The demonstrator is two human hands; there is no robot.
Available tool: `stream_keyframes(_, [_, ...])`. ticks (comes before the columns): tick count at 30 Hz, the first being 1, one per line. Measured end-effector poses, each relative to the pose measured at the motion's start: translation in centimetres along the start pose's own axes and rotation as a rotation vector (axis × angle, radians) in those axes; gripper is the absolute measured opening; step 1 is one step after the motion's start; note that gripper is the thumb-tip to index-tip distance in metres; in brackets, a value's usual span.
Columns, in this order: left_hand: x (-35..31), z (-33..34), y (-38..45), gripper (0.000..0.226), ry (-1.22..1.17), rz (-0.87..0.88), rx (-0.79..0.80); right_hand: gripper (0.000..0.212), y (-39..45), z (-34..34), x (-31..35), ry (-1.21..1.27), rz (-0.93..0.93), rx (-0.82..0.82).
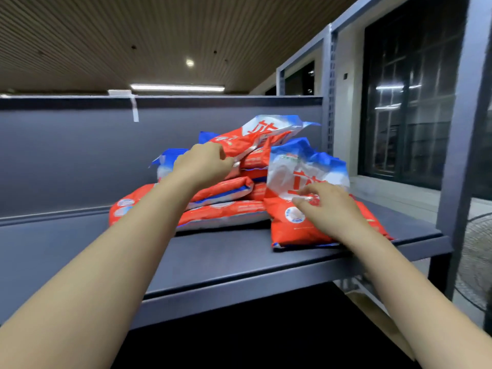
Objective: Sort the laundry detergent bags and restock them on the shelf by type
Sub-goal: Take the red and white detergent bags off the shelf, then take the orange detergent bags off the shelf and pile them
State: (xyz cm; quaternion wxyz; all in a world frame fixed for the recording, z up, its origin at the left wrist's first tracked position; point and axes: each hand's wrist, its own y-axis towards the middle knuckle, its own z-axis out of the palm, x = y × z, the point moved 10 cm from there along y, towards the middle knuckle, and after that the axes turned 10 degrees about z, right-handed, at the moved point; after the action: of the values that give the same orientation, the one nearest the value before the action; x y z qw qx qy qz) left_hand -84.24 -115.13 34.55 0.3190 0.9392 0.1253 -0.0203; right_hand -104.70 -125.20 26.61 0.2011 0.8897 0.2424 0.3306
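Left hand point(203, 162): reaches into the heap of bags, fingers curled over the lower edge of the top bag point(262, 135), which lies tilted on the summit of the heap; the grip appears to be a pinch of the bag's edge between fingers and thumb.

Right hand point(328, 206): lies on the face of the front bag point(300, 206), fingers bent and the fingertips point(299, 199) pressing or pinching the film near its middle; which of the two cannot be told.

Front bag: red below, white and blue above, large red characters on its face. Propped at a slant at the right of the heap, its bottom seam near the shelf's front edge.

Heap of bags point(221, 206): red, white and blue detergent bags of like printing, stacked flat and crosswise behind and to the left of the front bag, directly between and beyond the two hands. A blue-topped bag point(166, 159) shows just left of the left hand.

Shelf point(226, 259): dark grey metal deck with a back panel point(80, 150) of the same colour; heap sits toward its right half. Grey upright post point(458, 145) at right.

Surroundings: a strip of white tape point(134, 109) hangs on the back panel; a fan grille point(476, 262) beyond the post; a dark barred window point(410, 102) at right; ceiling lights point(177, 87) above.
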Motion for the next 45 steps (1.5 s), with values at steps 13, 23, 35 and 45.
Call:
stream_keyframes(13, [11.3,-7.5,-18.1,0.029,0.122,-0.151,0.063,0.038,-11.4,4.5,13.4,0.035,-0.177,0.34])
stream_keyframes(23, [21.7,-14.5,-34.0,0.033,0.124,-0.22,0.143,0.043,-25.4,8.4,28.0,0.096,-0.277,0.433])
stream_keyframes(35, [38.4,-20.8,-54.7,0.029,0.099,-0.512,0.149,0.044,-41.0,20.0,46.1,0.084,-0.498,0.677])
stream_keyframes(45, [50.6,-26.3,-67.4,0.027,0.215,-0.848,0.163,0.04,-50.2,28.5,59.9,0.131,-0.715,0.846])
